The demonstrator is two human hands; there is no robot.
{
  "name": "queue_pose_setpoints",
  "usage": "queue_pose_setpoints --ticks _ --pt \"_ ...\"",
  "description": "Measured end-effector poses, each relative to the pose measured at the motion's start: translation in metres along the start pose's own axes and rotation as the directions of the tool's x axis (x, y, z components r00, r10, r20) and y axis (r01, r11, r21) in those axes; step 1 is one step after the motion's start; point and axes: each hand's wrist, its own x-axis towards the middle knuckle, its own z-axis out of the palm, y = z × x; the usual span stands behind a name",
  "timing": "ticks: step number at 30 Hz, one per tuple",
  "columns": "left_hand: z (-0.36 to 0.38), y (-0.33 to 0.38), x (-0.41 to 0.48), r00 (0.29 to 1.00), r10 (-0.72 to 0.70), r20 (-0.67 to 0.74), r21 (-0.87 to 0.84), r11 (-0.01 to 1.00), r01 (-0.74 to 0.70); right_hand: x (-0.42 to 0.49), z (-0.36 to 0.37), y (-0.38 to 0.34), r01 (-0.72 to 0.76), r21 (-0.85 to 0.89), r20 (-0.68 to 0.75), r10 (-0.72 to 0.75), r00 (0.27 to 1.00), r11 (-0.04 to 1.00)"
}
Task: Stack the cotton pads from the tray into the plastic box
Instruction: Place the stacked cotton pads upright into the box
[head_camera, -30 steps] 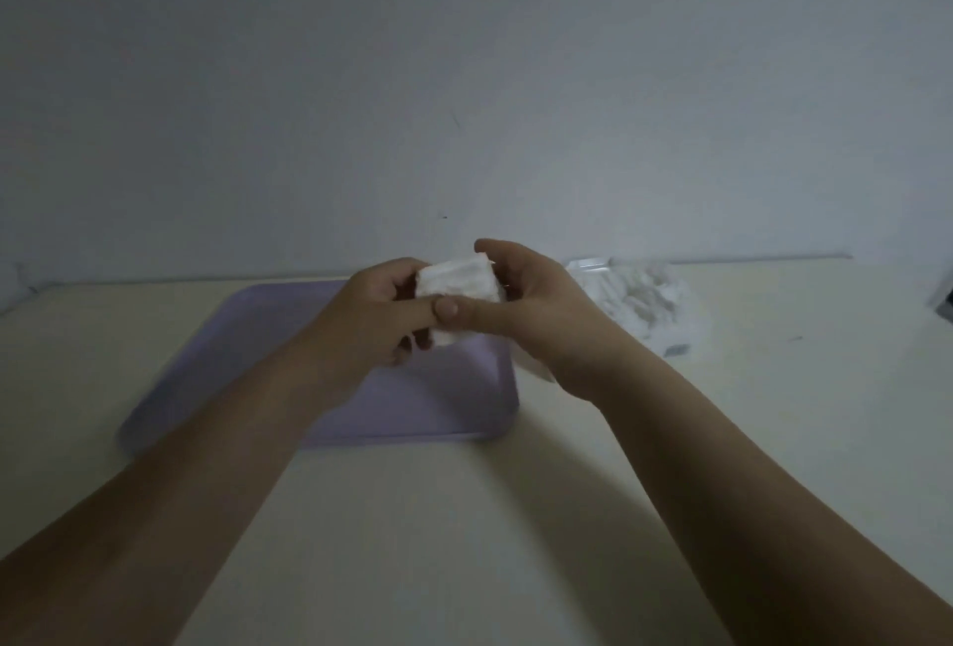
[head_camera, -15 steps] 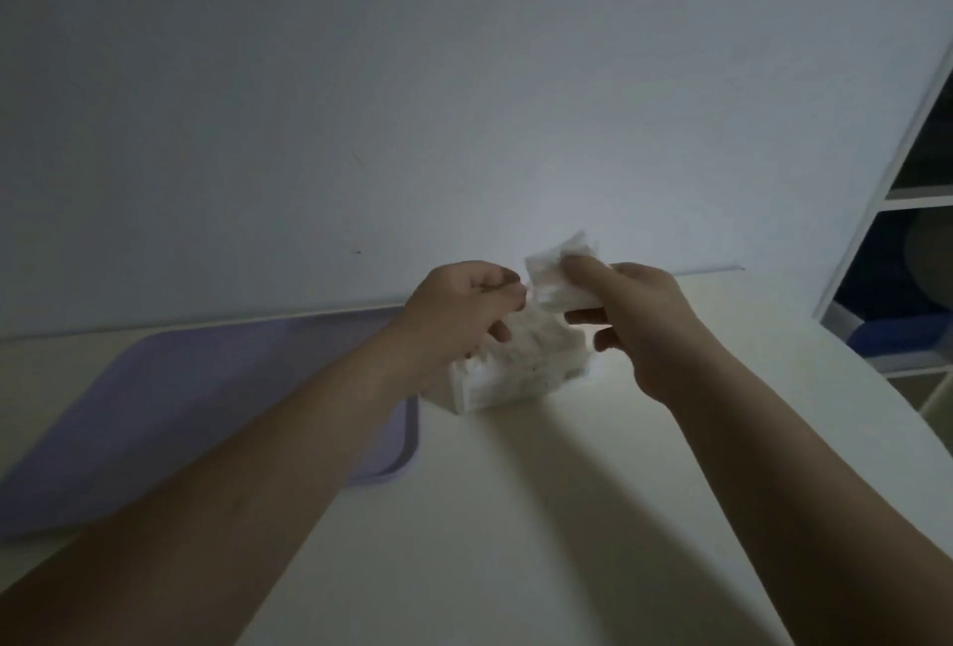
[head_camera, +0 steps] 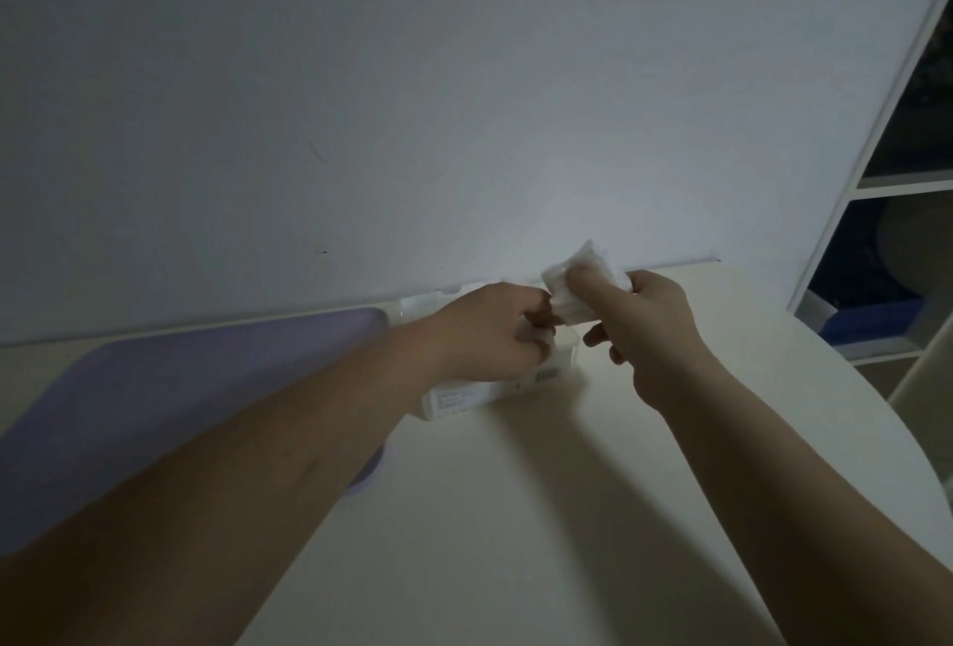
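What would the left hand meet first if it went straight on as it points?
Probably the white stack of cotton pads gripped by the right hand, just ahead of the left hand; depth is unclear.

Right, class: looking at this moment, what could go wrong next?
1. The stack of cotton pads is pinched by the right hand above the plastic box; loose pads could slip onto the table.
2. The left hand crowds the box's opening, so pads may land askew.

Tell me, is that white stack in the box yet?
Out: the right hand pinches the cotton pads above the plastic box.
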Motion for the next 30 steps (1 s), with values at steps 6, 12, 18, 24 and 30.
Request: queue_pose_setpoints --ticks 6,12,18,24,30 --pt "0.0 -0.002 -0.004 0.999 -0.021 0.035 0.137 0.991 0.016 0.0 0.015 0.008 -0.025 -0.125 0.109 0.039 0.993 0.992" --pt "-0.006 -0.008 -0.01 0.999 -0.042 0.022 0.139 0.989 0.039 0.007 0.018 0.008 0.064 -0.317 0.126 -0.024 0.992 0.946" --pt "-0.013 -0.021 -0.022 1.0 -0.019 0.009 0.094 0.995 0.018 0.013 0.027 0.006 0.143 -0.662 0.134 -0.072 0.988 0.736" --pt "-0.007 -0.033 -0.025 0.999 -0.034 -0.005 0.011 0.999 0.034 0.02 0.043 -0.01 0.265 -0.886 0.218 -0.163 0.962 0.379" --pt "-0.006 -0.033 -0.026 1.0 -0.008 -0.03 -0.012 1.0 0.007 0.028 0.045 -0.01 0.263 -0.906 0.246 -0.094 0.965 0.331"
